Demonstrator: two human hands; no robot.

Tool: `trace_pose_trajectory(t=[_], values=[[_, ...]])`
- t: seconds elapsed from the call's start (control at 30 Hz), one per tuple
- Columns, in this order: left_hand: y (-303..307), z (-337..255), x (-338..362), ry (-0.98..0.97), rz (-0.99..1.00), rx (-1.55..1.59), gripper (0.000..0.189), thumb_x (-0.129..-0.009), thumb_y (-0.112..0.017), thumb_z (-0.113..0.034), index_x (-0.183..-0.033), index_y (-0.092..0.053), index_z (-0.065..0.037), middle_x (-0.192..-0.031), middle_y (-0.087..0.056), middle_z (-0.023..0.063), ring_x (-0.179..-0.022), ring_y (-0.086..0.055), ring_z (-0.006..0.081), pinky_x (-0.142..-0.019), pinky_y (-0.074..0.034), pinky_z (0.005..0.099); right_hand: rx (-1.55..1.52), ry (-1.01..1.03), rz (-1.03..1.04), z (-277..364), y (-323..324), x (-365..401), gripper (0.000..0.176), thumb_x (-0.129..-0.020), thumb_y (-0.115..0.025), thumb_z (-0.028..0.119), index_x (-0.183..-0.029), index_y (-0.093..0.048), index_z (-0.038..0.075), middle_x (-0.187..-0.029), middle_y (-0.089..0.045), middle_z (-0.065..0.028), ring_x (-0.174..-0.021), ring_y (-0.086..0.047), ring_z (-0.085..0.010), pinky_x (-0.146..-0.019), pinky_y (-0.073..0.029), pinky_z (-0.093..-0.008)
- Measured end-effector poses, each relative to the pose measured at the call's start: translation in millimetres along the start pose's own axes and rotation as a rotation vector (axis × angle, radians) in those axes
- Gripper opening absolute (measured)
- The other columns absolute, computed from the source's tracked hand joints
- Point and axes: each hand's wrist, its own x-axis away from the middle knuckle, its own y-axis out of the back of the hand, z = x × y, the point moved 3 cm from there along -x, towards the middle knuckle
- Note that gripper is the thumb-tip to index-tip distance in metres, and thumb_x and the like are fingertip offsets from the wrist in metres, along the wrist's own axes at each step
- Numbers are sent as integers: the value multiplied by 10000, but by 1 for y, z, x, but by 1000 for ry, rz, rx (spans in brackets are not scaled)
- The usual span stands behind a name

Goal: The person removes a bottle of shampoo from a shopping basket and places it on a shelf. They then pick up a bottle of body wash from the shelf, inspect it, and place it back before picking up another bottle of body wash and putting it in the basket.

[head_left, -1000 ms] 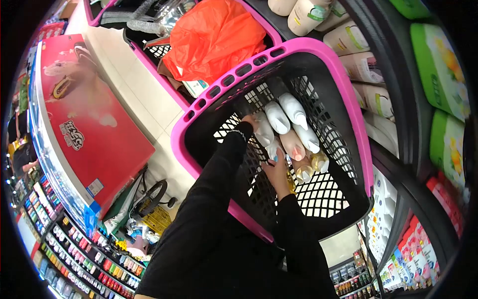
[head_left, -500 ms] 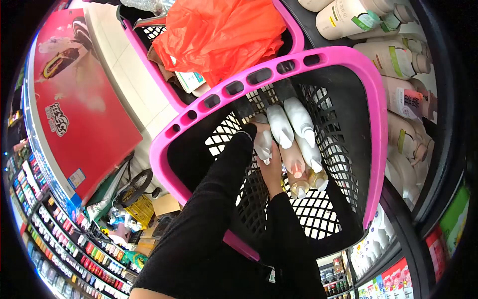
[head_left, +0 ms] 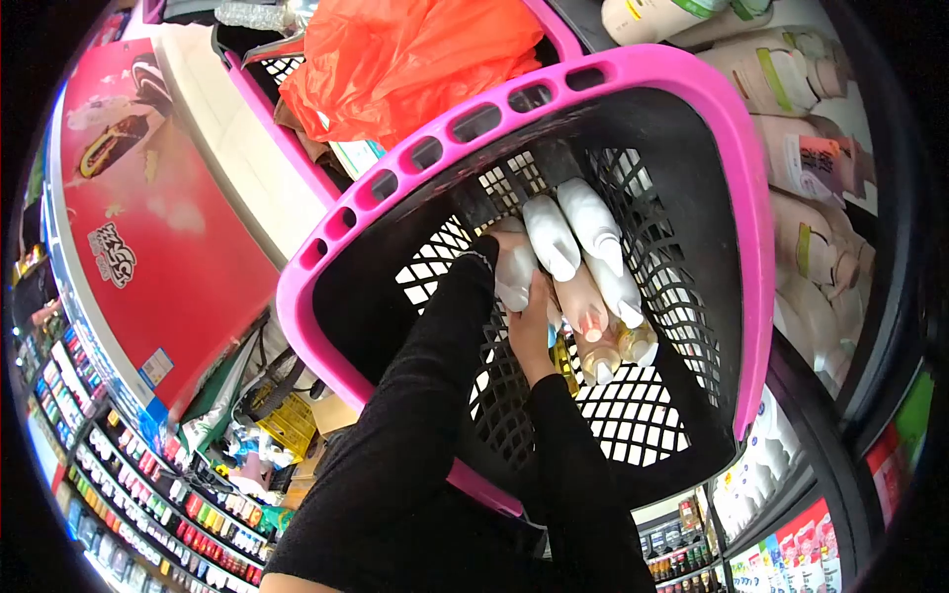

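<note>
Deep inside a black basket with a pink rim, both my hands are on a whitish bottle at the left of a cluster of bottles. My left hand is mostly behind its black sleeve, closed round the bottle's far end. My right hand reaches up from below with its fingers curled against the bottle's near end. Right beside it lie two white bottles, a pinkish bottle and clear bottles with golden contents.
Behind stands another pink-rimmed basket holding a red plastic bag. A shelf of beige bottles runs along the right. On the left are a red printed panel and shelves of small goods.
The view has shifted, with the basket appearing larger and its rim higher. My hands stay on the whitish bottle, with my right hand slightly nearer its end.
</note>
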Motion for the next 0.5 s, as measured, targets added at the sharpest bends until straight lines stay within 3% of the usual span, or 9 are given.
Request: trace_pose_trajectory(t=[0.07, 0.13, 0.2, 0.23, 0.27, 0.33, 0.4, 0.43, 0.5], values=[[3, -2, 2, 32, -55, -242, 476, -654, -571, -324, -1008, -599, -6, -1039, -582, 195, -968, -561, 264, -793, -442, 329, 6, -12, 17, -1, 1, 5, 663, -726, -568, -36, -1291, -223, -43, -1303, -280, -256, -1216, -282, -380, -1009, -250, -374], [0, 0, 6, 116, -20, -426, 542, -659, -576, -338, -1101, -551, -26, -1105, -557, 175, -1025, -532, 256, -857, -414, 315, 13, -22, 39, 2, 5, 11, 674, -732, -575, -27, -1300, -212, -44, -1322, -269, -243, -1240, -264, -356, -1021, -229, -360], [4, -14, 52, 341, -323, 3, 693, -654, -592, -369, -1239, -425, -36, -1189, -504, 161, -1105, -476, 250, -919, -375, 285, -18, -91, 106, 10, 11, 15, 685, -715, -586, -34, -1293, -219, -46, -1328, -263, -245, -1240, -265, -360, -1021, -234, -366], [6, -22, 60, 380, -186, 28, 860, -624, -613, -424, -1314, -292, -23, -1245, -452, 164, -1166, -419, 246, -957, -341, 263, -19, -82, 92, 13, 14, 19, 685, -715, -586, -34, -1293, -219, -46, -1328, -263, -245, -1240, -265, -360, -1021, -234, -366], [7, -53, 81, 270, -166, 26, 879, -598, -635, -427, -1292, -316, 7, -1220, -466, 188, -1140, -446, 251, -936, -368, 281, -4, -81, 94, 16, 17, 24, 702, -702, -605, -26, -1293, -227, -37, -1312, -286, -247, -1225, -286, -366, -1010, -251, -371], [7, -14, 62, 213, -219, -95, 787, -606, -637, -384, -1251, -384, -10, -1179, -504, 171, -1079, -497, 257, -897, -405, 301, 10, -64, 80, 27, 28, 34, 719, -689, -625, -18, -1293, -235, -27, -1295, -309, -248, -1209, -307, -371, -1000, -268, -377], [3, -79, 118, 281, -304, -85, 714, -620, -625, -345, -1215, -423, -6, -1133, -536, 166, -1020, -533, 268, -863, -430, 312, -2, -4, 54, 42, 41, 42, 764, -654, -669, 1, -1295, -253, 1, -1254, -356, -245, -1165, -350, -383, -966, -310, -380], [-1, -88, 128, 240, -243, 38, 682, -617, -618, -329, -1195, -448, -10, -1089, -556, 176, -990, -548, 278, -846, -440, 310, 14, 38, 11, 48, 48, 46, 770, -612, -691, -1, -1272, -294, 18, -1214, -394, -231, -1130, -380, -382, -937, -335, -381], [-5, -101, 144, 299, -245, -206, 503, -696, -550, -366, -1128, -521, -110, -1215, -461, 198, -1160, -409, 306, -957, -338, 309, -22, 114, -20, 57, 63, 56, 753, -606, -687, -5, -1257, -310, 24, -1209, -393, -237, -1122, -383, -394, -933, -340, -393]])
